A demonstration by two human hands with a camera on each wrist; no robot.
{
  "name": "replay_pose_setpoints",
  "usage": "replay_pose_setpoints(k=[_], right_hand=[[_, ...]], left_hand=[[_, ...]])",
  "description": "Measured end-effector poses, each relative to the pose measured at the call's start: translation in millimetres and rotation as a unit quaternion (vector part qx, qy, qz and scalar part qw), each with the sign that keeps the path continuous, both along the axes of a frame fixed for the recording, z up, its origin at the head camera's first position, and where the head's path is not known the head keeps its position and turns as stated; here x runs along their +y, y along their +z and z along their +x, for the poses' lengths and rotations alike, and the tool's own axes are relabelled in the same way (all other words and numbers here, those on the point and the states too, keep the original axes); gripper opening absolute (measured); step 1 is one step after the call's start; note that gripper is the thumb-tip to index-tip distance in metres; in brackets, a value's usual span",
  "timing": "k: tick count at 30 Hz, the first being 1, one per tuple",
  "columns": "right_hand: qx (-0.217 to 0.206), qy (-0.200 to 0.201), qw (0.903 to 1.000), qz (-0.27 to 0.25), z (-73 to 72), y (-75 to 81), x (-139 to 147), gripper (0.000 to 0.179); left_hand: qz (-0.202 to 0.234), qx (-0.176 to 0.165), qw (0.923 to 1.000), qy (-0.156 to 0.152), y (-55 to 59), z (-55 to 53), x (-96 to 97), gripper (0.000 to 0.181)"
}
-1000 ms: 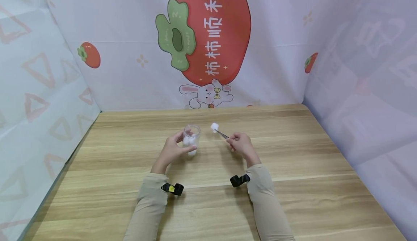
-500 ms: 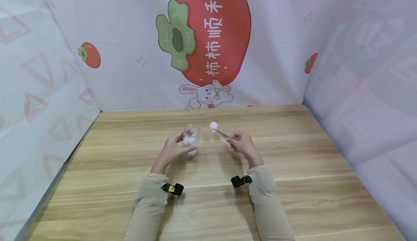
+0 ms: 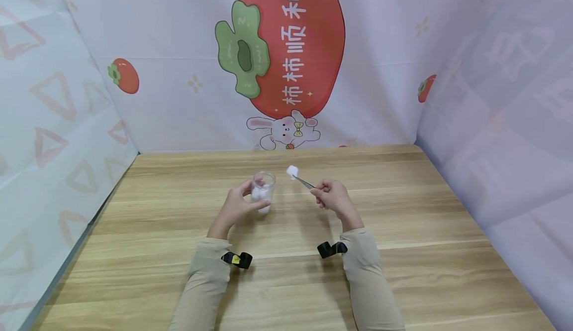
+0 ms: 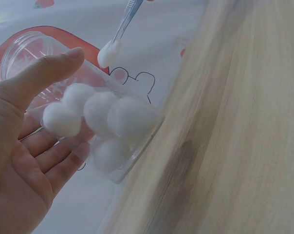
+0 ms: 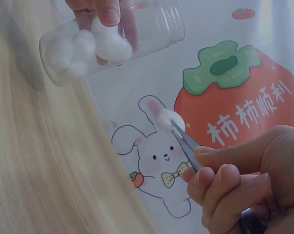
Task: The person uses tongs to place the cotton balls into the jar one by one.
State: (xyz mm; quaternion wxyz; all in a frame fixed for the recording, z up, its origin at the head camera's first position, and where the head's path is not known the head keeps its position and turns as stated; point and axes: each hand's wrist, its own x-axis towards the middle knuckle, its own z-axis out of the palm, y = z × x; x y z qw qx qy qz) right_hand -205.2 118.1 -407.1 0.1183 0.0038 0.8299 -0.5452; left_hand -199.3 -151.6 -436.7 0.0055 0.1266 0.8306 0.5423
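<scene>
My left hand [image 3: 237,204] grips a clear, lidless jar [image 3: 264,179] around its side, thumb in front and fingers behind. Several white cotton balls [image 4: 130,117] lie in the lower part of the jar, which looks lifted just off the table in the left wrist view. In my right hand [image 3: 333,197] is a pair of metal tweezers [image 5: 188,146], pinched between thumb and fingers. The tweezers' tips hold one cotton ball [image 5: 170,119]. That ball is in the air to the right of the jar, apart from it, at about the height of its rim.
A wood-grain table [image 3: 286,286] spreads beneath both arms. Behind it hangs a white backdrop [image 3: 170,107] printed with a large persimmon and a rabbit. Pale sheets stand along the left and right sides. Each wrist wears a small black camera [image 3: 241,260].
The tweezers and their cotton ball have shifted slightly left and up in the head view, a little closer to the jar. My left hand and the jar stay in place.
</scene>
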Motion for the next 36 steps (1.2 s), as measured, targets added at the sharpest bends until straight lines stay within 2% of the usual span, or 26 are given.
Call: replay_pose_setpoints(k=[17,27,36], right_hand=[[0.015,0.008,0.9998,-0.006,5.1,8.6,0,0.015],[0.019,0.014,0.9997,-0.008,7.2,11.8,1,0.016],[0.030,0.018,0.9993,-0.011,9.5,15.5,1,0.016]], left_hand=[[0.001,0.009,1.0000,0.000,-2.5,-1.4,-0.6,0.064],[-0.001,-0.007,1.0000,0.003,-1.4,-1.4,-0.9,0.067],[0.000,-0.007,1.0000,0.004,-2.1,-1.5,-1.1,0.068]])
